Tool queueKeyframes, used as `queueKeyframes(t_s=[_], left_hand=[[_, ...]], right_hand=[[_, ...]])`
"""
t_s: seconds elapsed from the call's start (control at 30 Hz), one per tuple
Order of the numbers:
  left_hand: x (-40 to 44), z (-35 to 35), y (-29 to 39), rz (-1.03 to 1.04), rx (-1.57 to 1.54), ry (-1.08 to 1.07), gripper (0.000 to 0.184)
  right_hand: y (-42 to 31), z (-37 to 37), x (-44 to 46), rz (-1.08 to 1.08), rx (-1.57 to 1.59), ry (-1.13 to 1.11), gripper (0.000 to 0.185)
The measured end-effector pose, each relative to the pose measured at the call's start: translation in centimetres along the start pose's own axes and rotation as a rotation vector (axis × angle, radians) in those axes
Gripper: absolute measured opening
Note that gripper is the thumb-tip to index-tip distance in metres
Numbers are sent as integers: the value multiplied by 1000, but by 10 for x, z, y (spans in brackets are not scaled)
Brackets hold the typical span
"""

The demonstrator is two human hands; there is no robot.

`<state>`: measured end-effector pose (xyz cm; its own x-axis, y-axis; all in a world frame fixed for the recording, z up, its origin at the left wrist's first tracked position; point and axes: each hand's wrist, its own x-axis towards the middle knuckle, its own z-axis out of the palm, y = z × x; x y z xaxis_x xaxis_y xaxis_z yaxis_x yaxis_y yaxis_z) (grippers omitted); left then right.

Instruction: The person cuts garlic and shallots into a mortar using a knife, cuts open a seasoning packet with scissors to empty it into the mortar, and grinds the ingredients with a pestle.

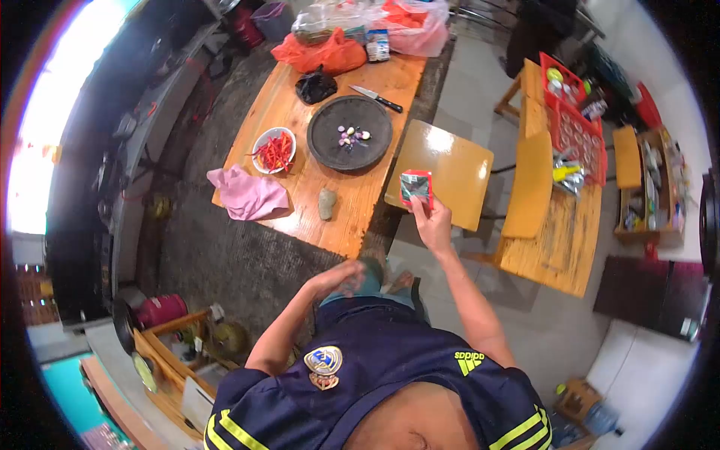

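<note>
My right hand (pixel 433 221) pinches a small red-edged sachet with a dark middle (pixel 416 187), held up beside the wooden table (pixel 315 236). My left hand (pixel 339 277) hovers by the table's near edge, apparently empty, its slightly blurred fingers stretched out. On the table sits a wide dark stone mortar (pixel 330 146) with peeled shallots and garlic cloves (pixel 352 136) in it. A stone pestle (pixel 327 204) lies nearer to me. To the left are a white bowl (pixel 259 159) of red chillies (pixel 276 151) and a crumpled pink cloth (pixel 249 193).
Behind the mortar lie a black-handled knife (pixel 377 98), a black plastic bag (pixel 316 86) and a red plastic bag (pixel 322 52). A yellow-topped stool (pixel 442 169) stands right of the table. Farther right, a wooden bench (pixel 559 259) bears red crates (pixel 577 139).
</note>
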<state>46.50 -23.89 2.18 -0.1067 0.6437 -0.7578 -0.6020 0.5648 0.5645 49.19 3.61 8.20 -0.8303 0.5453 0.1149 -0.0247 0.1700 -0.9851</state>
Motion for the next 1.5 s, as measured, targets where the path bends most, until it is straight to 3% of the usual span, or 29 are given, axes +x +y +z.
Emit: queueKeyframes(t_s=[0.07, 0.17, 0.27, 0.3, 0.37, 0.43, 0.5, 0.57, 0.63, 0.9, 1.07, 1.27, 1.5], left_hand=[[10, -15, -52, -136, 73, 141, 44], [4, -16, -65, -88, 383, 350, 44], [6, -22, -40, 77, 218, 437, 41], [8, -30, -31, 140, 157, 444, 40], [1, -45, 18, 180, 432, 621, 37], [9, -62, 48, 547, 314, 821, 34], [4, -78, 104, 522, 228, 908, 31], [16, -103, 140, 560, 405, 1060, 27], [32, -122, 171, 725, 532, 1172, 28], [103, -168, 265, 767, 912, 1068, 52], [135, -185, 282, 656, 1010, 882, 20], [147, -192, 283, 772, 984, 935, 18], [147, -198, 287, 650, 958, 885, 19]], right_hand=[[11, 8, 36, 10, -62, -103, 26], [27, 29, 99, -19, -221, -241, 22], [56, 54, 151, -10, -482, -427, 23], [65, 61, 165, -27, -499, -477, 24], [77, 77, 196, -77, -527, -566, 24], [85, 90, 217, -134, -579, -636, 24], [87, 101, 238, -184, -644, -709, 23], [83, 109, 254, -209, -719, -789, 23], [82, 117, 260, -169, -741, -838, 21], [107, 134, 294, -197, -790, -977, 19], [90, 133, 304, -165, -823, -1020, 19], [106, 129, 309, -224, -730, -1029, 22], [96, 125, 312, -146, -656, -1009, 20]])
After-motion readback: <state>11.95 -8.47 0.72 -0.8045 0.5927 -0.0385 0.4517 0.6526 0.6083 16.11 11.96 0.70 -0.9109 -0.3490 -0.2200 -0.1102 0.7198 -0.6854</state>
